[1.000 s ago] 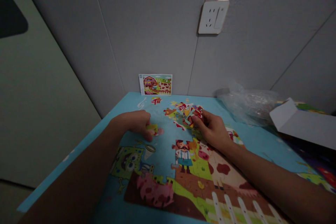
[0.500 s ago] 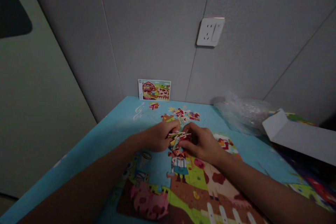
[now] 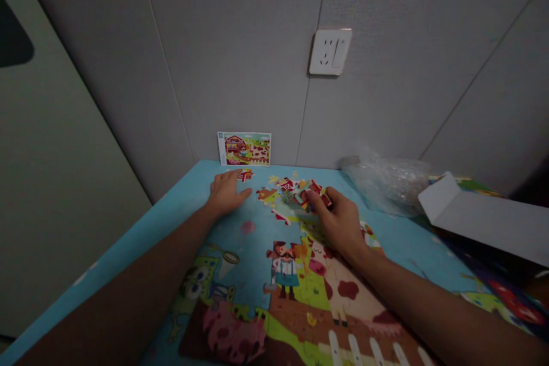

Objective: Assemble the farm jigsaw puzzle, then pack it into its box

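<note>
We see our left hand (image 3: 226, 191) stretched to the far left of the surface (image 3: 167, 213), its thumb held wide of the fingers, which cover part of a loose red-and-yellow piece (image 3: 246, 175); whether the fingertips press on it or only hover over it, we cannot tell. Our right hand (image 3: 341, 217) is closed on a few puzzle pieces (image 3: 316, 187), pinched under the thumb; they overlap, so we cannot count them, and most of their printing is hidden. Just left of that hand lies a scatter of spare pieces (image 3: 268, 195), its right part lost behind what we hold. On the near side the partly joined puzzle (image 3: 295, 320) shows a farmer, a cow, a pig and a white fence. Our right forearm crosses its right side, hiding a stretch of the cow's body, and the picture's bottom edge cuts off its near border. Left of the farmer, the bare cloth shows a printed cartoon figure, partly covered by the puzzle and our left forearm. At the far edge a picture card (image 3: 245, 148) leans on the wall, its details tiny. To the right, a crumpled clear bag (image 3: 386, 180) sits beside a white box (image 3: 493, 220) that runs out of view; the things beneath the box are too dark to name.
</note>
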The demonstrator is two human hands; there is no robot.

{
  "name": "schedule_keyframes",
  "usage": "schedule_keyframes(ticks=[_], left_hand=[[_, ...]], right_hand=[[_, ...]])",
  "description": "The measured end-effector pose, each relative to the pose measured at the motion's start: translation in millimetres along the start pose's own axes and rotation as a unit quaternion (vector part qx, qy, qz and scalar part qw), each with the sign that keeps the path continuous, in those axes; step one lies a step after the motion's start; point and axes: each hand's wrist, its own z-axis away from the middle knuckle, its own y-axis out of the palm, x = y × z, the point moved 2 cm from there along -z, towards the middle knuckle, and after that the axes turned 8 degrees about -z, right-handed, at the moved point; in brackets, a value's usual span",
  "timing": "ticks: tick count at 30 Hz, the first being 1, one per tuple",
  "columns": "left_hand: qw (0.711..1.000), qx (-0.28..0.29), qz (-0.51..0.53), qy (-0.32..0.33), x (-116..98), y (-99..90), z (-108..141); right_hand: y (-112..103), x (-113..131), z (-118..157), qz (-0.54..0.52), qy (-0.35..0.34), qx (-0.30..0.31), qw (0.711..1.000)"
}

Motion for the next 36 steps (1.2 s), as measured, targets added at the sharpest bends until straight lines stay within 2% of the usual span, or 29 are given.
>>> schedule_keyframes(ticks=[3, 8, 13, 16, 18, 23, 25, 28, 29, 31, 33, 36], left_hand=[[0.994, 0.020, -0.081, -0.065, 11.3, 9.9, -16.4], [0.991, 0.001, -0.115, -0.075, 9.0, 13.3, -31.5], [0.992, 0.007, -0.098, -0.080, 11.2, 16.5, -40.1], [0.993, 0.010, -0.085, -0.085, 12.4, 16.2, -39.3], [0.994, 0.007, -0.076, -0.082, 12.8, 13.7, -35.3], [0.998, -0.012, -0.027, -0.055, 15.1, 0.8, -15.4], [0.999, -0.021, -0.006, -0.040, 12.6, -5.9, -2.5], [0.998, -0.036, 0.049, 0.006, -5.1, -15.5, 22.7], [0.992, -0.030, 0.109, 0.053, -15.9, -17.9, 31.8], [0.966, 0.040, 0.200, 0.160, -41.2, -19.5, 48.4], [0.935, 0.093, 0.233, 0.250, -64.0, -19.2, 59.3], [0.917, 0.020, 0.195, 0.347, -80.9, -17.9, 60.2]], right_hand=[[-2.9, -7.3, -6.8, 0.073, 0.032, -0.006, 0.997], [-3.1, -12.5, -11.0, 0.226, -0.011, 0.048, 0.973], [1.3, -22.8, -10.1, 0.278, 0.035, 0.038, 0.959], [3.3, -26.4, -9.4, 0.278, 0.060, 0.002, 0.959], [2.9, -25.8, -9.5, 0.256, 0.050, -0.017, 0.965], [-3.4, -15.0, -9.4, 0.139, -0.056, -0.022, 0.988], [-6.2, -8.5, -7.1, 0.084, -0.113, -0.001, 0.990], [-8.5, 2.5, 0.5, -0.004, -0.189, 0.067, 0.980], [-8.7, 6.1, 3.7, -0.030, -0.211, 0.094, 0.972], [-8.1, 12.2, 10.0, -0.070, -0.248, 0.149, 0.955], [-6.3, 14.7, 14.0, -0.092, -0.255, 0.187, 0.944], [-2.8, 11.3, 13.5, -0.097, -0.216, 0.193, 0.952]])
